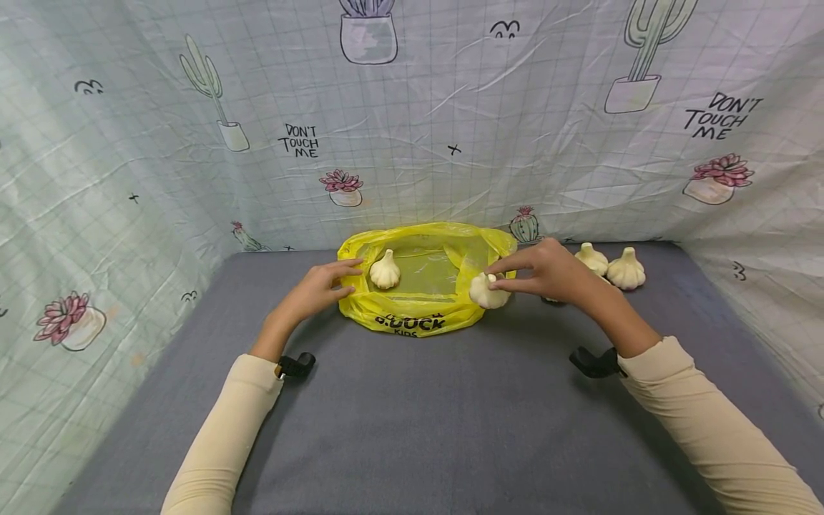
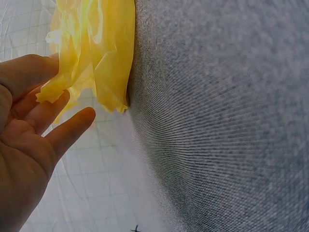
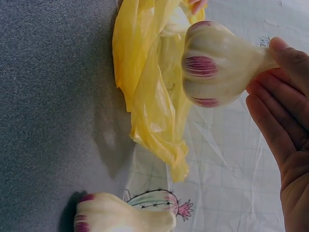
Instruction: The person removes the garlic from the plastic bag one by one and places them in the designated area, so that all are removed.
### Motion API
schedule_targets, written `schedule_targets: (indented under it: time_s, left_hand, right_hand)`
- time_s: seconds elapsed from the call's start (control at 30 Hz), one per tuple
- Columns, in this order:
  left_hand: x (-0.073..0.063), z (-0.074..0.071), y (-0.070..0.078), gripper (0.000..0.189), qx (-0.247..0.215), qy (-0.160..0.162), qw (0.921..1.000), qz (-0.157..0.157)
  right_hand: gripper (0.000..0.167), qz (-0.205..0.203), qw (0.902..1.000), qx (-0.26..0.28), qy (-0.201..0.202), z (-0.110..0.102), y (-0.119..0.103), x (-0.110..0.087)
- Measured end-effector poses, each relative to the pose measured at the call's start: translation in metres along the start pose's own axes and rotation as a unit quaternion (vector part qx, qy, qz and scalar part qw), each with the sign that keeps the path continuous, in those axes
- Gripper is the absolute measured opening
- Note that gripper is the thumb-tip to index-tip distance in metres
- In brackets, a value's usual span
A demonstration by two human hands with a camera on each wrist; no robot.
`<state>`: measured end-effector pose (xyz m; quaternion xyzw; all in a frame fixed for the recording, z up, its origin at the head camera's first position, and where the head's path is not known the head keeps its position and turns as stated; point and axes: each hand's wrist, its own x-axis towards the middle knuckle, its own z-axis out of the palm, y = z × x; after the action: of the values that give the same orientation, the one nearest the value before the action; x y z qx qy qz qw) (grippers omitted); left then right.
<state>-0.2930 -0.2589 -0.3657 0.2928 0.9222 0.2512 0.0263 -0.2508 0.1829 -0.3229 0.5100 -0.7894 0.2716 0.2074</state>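
Observation:
A yellow plastic bag lies with its mouth open at the middle of the table, and one garlic bulb is inside it at the left. My left hand holds the bag's left rim, its fingers over the edge. Close up in the left wrist view, a flap of the bag hangs between thumb and fingers. My right hand pinches another garlic bulb by its stem, at the bag's right rim. The held bulb shows purple streaks on its base in the right wrist view.
Two more garlic bulbs show behind my right forearm at the right. A dark grey cloth covers the table. Behind it hangs a sheet printed with cacti. Each wrist carries a black camera mount.

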Motion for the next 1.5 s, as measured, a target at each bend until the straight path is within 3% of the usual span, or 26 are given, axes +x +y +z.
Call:
schedule_targets:
  time_s: [0.3,0.5,0.7,1.1,1.3,1.5]
  left_hand:
    - [0.0,-0.001,0.001,0.04,0.008,0.007,0.9999,0.005]
    - [0.001,-0.001,0.001,0.041,0.011,0.012,0.9999,0.005]
    - [0.001,0.0,0.002,0.041,0.008,0.01,0.9999,0.003]
    - [-0.001,0.002,0.001,0.042,0.004,0.011,0.9999,-0.002]
    - [-0.002,0.003,0.002,0.041,0.005,0.013,0.9999,0.0]
    - [-0.002,0.003,0.001,0.041,0.006,0.016,0.9998,0.003]
  right_hand:
    - [0.041,-0.011,0.9998,-0.005,0.018,-0.003,0.0,-0.009]
    - [0.021,0.007,0.9997,-0.017,0.016,-0.006,0.0,-0.019]
    - [0.029,0.012,0.9998,-0.01,0.014,-0.009,0.0,-0.026]
    - [0.018,0.028,0.9992,-0.014,0.027,-0.018,-0.001,-0.04]
    - [0.023,0.02,0.9989,-0.021,0.037,-0.02,0.002,-0.047]
    - [0.022,0.042,0.998,-0.034,0.033,-0.023,0.001,-0.053]
